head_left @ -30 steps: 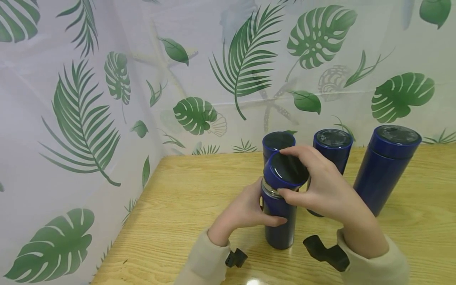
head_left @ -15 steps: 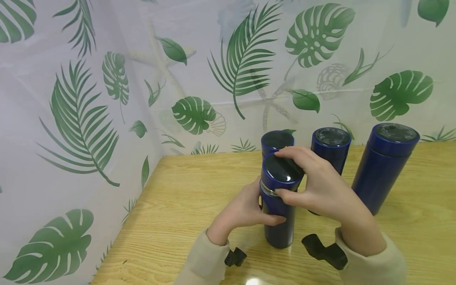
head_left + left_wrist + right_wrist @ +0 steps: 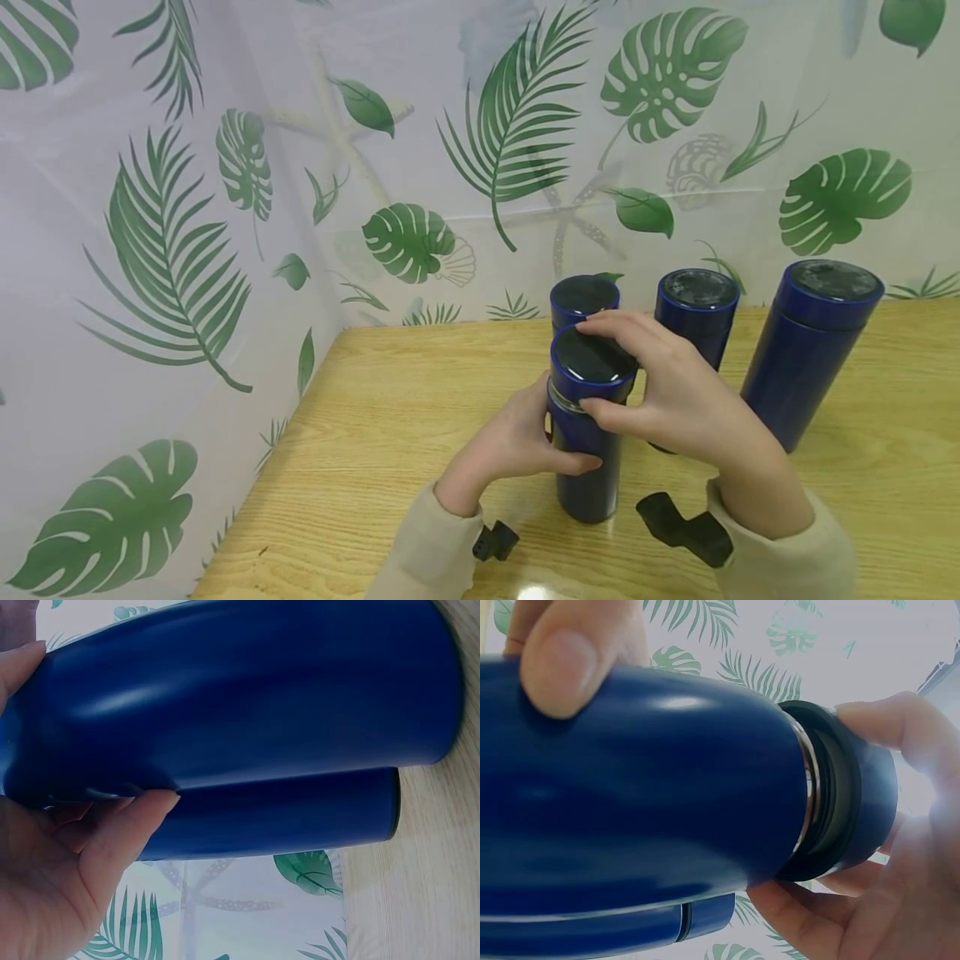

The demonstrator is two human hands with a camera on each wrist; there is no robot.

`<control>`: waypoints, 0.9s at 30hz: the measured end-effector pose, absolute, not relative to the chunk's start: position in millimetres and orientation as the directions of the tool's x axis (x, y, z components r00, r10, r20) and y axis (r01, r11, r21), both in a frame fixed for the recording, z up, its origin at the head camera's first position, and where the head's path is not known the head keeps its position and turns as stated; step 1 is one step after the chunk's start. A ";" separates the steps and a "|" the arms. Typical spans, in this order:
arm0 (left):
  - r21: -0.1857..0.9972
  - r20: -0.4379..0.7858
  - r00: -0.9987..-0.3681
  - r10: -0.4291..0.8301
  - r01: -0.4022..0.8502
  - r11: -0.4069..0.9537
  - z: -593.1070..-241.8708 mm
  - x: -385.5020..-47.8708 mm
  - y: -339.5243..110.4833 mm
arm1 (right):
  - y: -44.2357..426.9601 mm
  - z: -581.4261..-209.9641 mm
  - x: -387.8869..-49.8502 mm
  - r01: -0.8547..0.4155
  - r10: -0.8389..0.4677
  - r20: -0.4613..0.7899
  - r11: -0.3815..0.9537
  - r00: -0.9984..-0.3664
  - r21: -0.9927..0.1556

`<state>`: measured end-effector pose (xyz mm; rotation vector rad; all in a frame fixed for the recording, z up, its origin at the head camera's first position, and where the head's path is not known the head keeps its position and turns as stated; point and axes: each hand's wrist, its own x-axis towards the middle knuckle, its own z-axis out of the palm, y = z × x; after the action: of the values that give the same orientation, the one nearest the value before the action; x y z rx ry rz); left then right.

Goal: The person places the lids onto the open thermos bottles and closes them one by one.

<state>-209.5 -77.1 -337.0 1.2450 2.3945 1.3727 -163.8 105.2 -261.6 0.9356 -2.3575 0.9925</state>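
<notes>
A dark blue thermos flask (image 3: 588,492) stands upright on the wooden table. Around its upper body my left hand (image 3: 513,446) is wrapped, thumb across the front. My right hand (image 3: 675,387) grips the blue lid (image 3: 592,358) by its rim, with its glossy black top facing up. In the right wrist view the lid (image 3: 874,799) sits slightly tilted at the flask's mouth, and a gap shows beside the shiny metal neck (image 3: 808,787). The left wrist view shows the flask body (image 3: 262,697) with its base on the table.
Directly behind the held flask stands another blue flask (image 3: 585,296). Two more lidded flasks, a middle one (image 3: 697,317) and a right one (image 3: 806,358), stand to the right on the wooden table (image 3: 375,433). A leaf-patterned sheet (image 3: 420,150) hangs behind and at the left.
The lid was tilted more one second ago, with more metal neck showing. My right hand has brought it down flatter onto the flask. The left hand's hold looks unchanged.
</notes>
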 end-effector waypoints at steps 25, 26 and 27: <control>0.774 0.256 -0.662 0.704 0.577 0.262 -337.0 -209.3 -77.6 | 107.3 -264.0 -170.7 -0.678 -0.479 0.480 0.513 -0.735 -0.527; 0.772 0.254 -0.663 0.704 0.578 0.265 -337.0 -209.2 -77.6 | 107.7 -264.2 -171.0 -0.677 -0.485 0.473 0.516 -0.736 -0.524; 0.772 0.254 -0.662 0.705 0.578 0.265 -337.0 -209.2 -77.6 | 108.2 -264.4 -171.3 -0.679 -0.489 0.471 0.517 -0.734 -0.521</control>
<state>-209.2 -77.6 -337.0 1.2185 2.3833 1.3569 -171.3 108.2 -264.4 0.9840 -2.4961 1.0305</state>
